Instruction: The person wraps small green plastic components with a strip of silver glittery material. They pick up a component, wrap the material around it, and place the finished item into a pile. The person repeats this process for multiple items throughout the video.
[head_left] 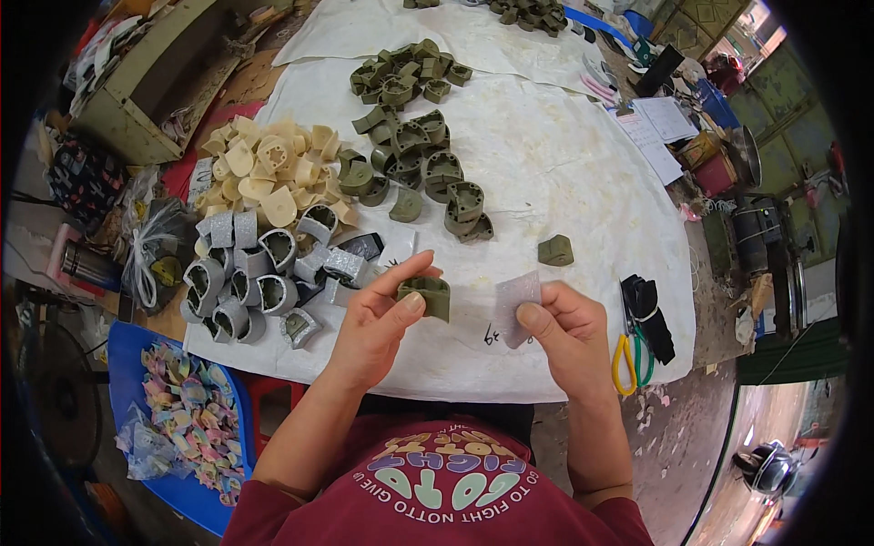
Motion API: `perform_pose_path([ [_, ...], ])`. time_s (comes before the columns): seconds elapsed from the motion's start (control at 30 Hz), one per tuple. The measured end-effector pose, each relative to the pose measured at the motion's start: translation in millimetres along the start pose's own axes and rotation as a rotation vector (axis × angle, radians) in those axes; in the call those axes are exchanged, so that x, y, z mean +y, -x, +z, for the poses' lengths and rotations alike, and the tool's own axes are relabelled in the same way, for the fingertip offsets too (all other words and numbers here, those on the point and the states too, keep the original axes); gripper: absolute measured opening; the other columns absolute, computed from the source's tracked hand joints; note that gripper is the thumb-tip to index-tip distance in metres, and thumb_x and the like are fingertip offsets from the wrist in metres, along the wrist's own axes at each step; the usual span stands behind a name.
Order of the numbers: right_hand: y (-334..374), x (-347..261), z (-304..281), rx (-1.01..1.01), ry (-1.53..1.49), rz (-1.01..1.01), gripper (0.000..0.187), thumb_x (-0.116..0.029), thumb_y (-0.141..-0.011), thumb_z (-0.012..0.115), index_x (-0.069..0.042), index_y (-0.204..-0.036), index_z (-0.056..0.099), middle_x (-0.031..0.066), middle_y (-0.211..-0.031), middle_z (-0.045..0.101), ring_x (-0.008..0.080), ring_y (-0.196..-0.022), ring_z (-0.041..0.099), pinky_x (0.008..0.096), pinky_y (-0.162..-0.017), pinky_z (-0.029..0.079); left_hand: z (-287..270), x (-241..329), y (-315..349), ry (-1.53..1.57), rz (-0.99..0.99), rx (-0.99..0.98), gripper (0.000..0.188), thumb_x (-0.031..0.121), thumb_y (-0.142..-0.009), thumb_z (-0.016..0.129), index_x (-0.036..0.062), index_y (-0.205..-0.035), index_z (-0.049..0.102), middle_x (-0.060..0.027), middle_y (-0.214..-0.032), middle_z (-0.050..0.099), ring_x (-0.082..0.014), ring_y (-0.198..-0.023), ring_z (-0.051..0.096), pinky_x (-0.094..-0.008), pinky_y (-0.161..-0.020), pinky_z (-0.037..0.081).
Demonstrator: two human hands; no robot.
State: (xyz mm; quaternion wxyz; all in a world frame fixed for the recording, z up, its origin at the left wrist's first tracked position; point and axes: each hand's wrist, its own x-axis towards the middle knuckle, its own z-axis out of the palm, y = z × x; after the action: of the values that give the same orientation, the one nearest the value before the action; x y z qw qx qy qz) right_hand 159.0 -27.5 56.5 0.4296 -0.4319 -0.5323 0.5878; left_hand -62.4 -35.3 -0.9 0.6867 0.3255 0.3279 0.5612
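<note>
My left hand (373, 318) pinches a hollow olive-green plastic shoe heel (426, 298) between thumb and fingers, its open ribbed side tilted up. In my right hand (569, 332) a small piece of silvery-grey glitter sheet (518, 305) is gripped upright by the thumb and fingers. A gap separates the sheet from the heel. Just beyond my right hand, a single green heel (555, 250) lies on the white cloth (546, 146). Left of my left hand sits a group of heels covered in silver glitter material (244, 289).
Cream heel pieces (273, 164) are piled at the left, with bare green heels (419, 150) heaped farther back. Yellow- and green-handled scissors (630, 359) lie at the right beside a black bundle (648, 318). A blue tub (238, 409) of colourful scraps stands lower left.
</note>
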Motion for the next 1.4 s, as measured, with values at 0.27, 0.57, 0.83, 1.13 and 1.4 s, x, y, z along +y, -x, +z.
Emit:
perform_pose_path([
  [0.27, -3.4, 0.6, 10.3, -0.048, 0.258, -0.082, 0.017, -0.007, -0.085, 0.066, -0.001, -0.101, 0.066, 0.0028, -0.088, 0.066, 0.0103, -0.083, 0.059, 0.0252, -0.074, 0.047, 16.9, 1.9, 1.3, -0.162, 0.072, 0.017, 0.069, 0.012, -0.093, 0.058, 0.0043, -0.149, 0.018, -0.0085, -0.113, 0.057, -0.0137, -0.105, 0.053, -0.029, -0.094, 0.04],
  [0.57, -1.0, -4.2, 16.9, -0.109, 0.427, -0.03, 0.047, -0.006, -0.082, 0.065, -0.01, -0.128, 0.054, 0.0093, -0.091, 0.063, 0.0213, -0.093, 0.06, 0.0329, -0.081, 0.046, 27.6, 3.9, 4.0, -0.319, 0.091, 0.009, 0.063, 0.02, -0.098, 0.041, 0.0069, -0.151, 0.01, -0.0102, -0.116, 0.051, -0.0139, -0.104, 0.049, -0.0273, -0.091, 0.038],
  [0.83, -3.2, 0.4, 17.2, -0.123, 0.399, -0.122, 0.057, -0.006, -0.084, 0.064, -0.011, -0.137, 0.044, 0.0136, -0.091, 0.063, 0.0223, -0.085, 0.065, 0.0301, -0.071, 0.049, 38.2, 16.0, 7.4, -0.452, 0.02, -0.016, 0.076, 0.006, -0.085, 0.042, 0.0073, -0.152, 0.005, -0.0105, -0.118, 0.05, -0.0138, -0.097, 0.048, -0.0261, -0.083, 0.04],
  [1.13, -3.0, 0.5, 15.5, -0.12, 0.362, -0.125, 0.057, -0.004, -0.084, 0.063, -0.01, -0.137, 0.043, 0.0129, -0.089, 0.064, 0.0211, -0.085, 0.066, 0.0299, -0.076, 0.049, 40.7, 16.1, 9.2, -0.523, 0.055, -0.024, 0.077, 0.003, -0.085, 0.041, 0.007, -0.152, 0.003, -0.0123, -0.119, 0.05, -0.0158, -0.1, 0.049, -0.027, -0.086, 0.04],
  [1.4, -2.9, 3.1, 15.4, -0.11, 0.349, -0.175, 0.058, -0.003, -0.083, 0.063, -0.009, -0.137, 0.043, 0.0121, -0.086, 0.065, 0.0202, -0.084, 0.065, 0.0298, -0.077, 0.048, 42.2, 17.9, 10.4, -0.544, 0.112, -0.044, 0.079, 0.002, -0.085, 0.046, 0.0063, -0.151, 0.003, -0.0137, -0.117, 0.051, -0.018, -0.103, 0.052, -0.0298, -0.092, 0.04],
])
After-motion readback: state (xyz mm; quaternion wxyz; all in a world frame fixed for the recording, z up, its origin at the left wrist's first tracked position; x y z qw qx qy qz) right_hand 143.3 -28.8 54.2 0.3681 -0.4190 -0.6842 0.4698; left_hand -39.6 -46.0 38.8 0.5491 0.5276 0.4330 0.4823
